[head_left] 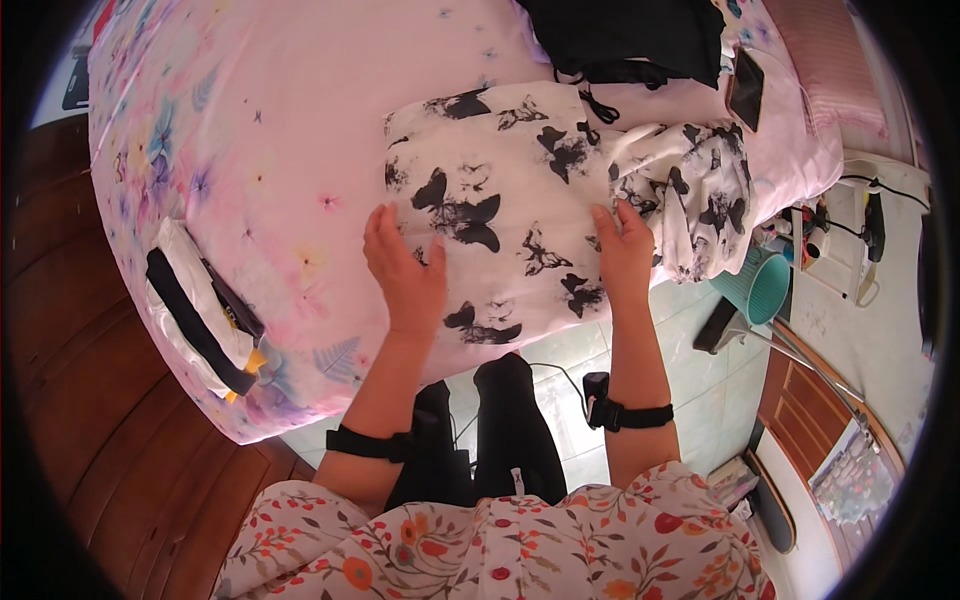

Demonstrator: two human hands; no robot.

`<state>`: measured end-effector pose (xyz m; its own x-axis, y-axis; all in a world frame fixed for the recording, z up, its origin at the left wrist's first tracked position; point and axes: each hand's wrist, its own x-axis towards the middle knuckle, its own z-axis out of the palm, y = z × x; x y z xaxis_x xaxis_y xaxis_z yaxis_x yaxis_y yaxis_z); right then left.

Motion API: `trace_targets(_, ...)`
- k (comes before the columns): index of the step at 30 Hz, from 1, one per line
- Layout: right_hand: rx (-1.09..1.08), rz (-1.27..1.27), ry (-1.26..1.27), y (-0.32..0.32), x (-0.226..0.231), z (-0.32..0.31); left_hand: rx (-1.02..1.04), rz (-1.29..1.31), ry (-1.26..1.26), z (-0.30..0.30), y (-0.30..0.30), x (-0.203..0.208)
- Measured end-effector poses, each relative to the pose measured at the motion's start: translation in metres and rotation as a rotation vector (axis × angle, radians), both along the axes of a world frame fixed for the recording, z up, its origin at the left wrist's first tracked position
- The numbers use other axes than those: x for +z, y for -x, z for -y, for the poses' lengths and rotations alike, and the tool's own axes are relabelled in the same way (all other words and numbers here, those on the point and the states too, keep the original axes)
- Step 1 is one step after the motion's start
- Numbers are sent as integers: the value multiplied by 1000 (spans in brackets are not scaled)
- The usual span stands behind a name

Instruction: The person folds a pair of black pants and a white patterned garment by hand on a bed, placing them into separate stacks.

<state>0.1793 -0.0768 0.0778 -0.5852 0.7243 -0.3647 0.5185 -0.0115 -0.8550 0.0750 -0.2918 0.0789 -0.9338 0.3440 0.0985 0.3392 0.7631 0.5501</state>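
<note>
A white cloth with black butterfly prints (515, 215) lies folded flat at the front edge of the bed, its kind not clear. Its right part (700, 195) is bunched and wrinkled. My left hand (405, 270) rests at the cloth's left edge, open, with the thumb apart from the fingers. On the opposite side, my right hand (627, 250) touches the cloth where the flat part meets the bunched part. Its thumb and forefinger are stretched out and apart; the other fingers are partly hidden.
Black clothing (625, 40) with a drawstring lies beyond the cloth, beside a phone (746, 90). Folded clothes (200, 305) sit at the left of the pink floral bed (280, 130). A teal bin (755, 285) stands on the floor at right, near a small white rack (845, 235).
</note>
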Motion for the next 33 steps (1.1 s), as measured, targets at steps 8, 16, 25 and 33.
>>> trace_targets(8, 149, 163, -430, -24, -18, -3, 324, 629, -127, 4, 18, -12)
trace_targets(16, -120, 207, -901, -74, 3, -74, 48, 600, -392, 33, 27, -33)
trace_targets(25, -104, 388, -425, -118, -28, -163, -184, -80, 131, 3, 33, -6)
trace_targets(33, -245, 396, -480, -118, -41, -175, -607, 134, 378, -73, -37, -19)
